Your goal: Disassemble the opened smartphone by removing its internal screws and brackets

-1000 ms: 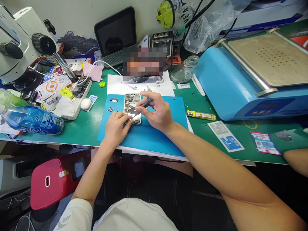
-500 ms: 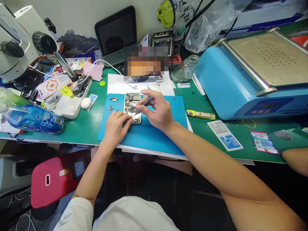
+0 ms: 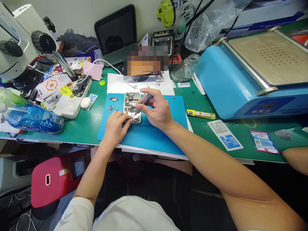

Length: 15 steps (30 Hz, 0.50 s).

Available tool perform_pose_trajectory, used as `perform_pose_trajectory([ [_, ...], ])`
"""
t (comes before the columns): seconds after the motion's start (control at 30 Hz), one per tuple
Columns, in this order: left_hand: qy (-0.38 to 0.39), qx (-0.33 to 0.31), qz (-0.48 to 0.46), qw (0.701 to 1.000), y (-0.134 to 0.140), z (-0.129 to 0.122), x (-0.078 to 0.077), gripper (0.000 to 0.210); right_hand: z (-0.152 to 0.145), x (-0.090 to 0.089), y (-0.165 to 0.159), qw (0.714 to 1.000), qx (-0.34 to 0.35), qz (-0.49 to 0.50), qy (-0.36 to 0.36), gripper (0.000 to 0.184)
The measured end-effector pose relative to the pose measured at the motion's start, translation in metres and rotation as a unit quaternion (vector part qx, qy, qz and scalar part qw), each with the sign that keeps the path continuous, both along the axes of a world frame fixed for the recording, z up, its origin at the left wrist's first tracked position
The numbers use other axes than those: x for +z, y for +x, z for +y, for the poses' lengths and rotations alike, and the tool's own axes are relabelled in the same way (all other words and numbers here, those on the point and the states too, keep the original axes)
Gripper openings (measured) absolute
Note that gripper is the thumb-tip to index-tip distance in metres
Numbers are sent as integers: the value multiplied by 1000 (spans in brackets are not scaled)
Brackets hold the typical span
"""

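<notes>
Near the centre of the frame, an opened smartphone with a pale frame and exposed inner parts (image 3: 132, 98) lies on a flat, bright blue rectangular work mat (image 3: 154, 138), its long sides running up and down the picture. Just right of it, the bare right hand (image 3: 160, 110) holds a slim, dark grey pen-like tool (image 3: 146, 99) pinched between thumb and fingers, the tool tilted so that its thin lower end points down and left over the phone's lower part. The bare left hand (image 3: 115, 126), with a ring on one finger, comes in from lower left, its thumb and forefinger drawn close together at the phone's lower left edge; whether they pinch anything cannot be told. Left of the phone, a small silver-and-dark rectangular component (image 3: 113, 99) lies above a smaller, irregular metallic piece (image 3: 110, 108), both on the mat. At right of centre, a yellow-ended, flat-bodied cutter (image 3: 201, 114) lies on the green tabletop (image 3: 79, 131)
</notes>
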State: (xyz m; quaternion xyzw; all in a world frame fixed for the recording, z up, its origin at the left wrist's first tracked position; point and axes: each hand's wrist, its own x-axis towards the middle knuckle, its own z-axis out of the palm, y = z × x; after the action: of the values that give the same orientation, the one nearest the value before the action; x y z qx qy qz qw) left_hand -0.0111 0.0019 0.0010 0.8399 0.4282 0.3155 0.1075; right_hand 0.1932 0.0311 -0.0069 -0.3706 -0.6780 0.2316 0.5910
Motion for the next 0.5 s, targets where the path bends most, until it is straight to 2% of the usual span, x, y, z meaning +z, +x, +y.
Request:
perform_pose_trajectory([
  [0.13,-2,9,-5,1000,0,-1,2,12,-2,1,0,1000,-2,-3,-15,55],
  [0.33,3,14,-28,1000,0,-2,4,12,-6,6,0,999,31,-21,-8,54],
  [0.5,-2,14,-43,999,1,-3,5,8,-5,2,0,1000,16,-15,-5,54],
])
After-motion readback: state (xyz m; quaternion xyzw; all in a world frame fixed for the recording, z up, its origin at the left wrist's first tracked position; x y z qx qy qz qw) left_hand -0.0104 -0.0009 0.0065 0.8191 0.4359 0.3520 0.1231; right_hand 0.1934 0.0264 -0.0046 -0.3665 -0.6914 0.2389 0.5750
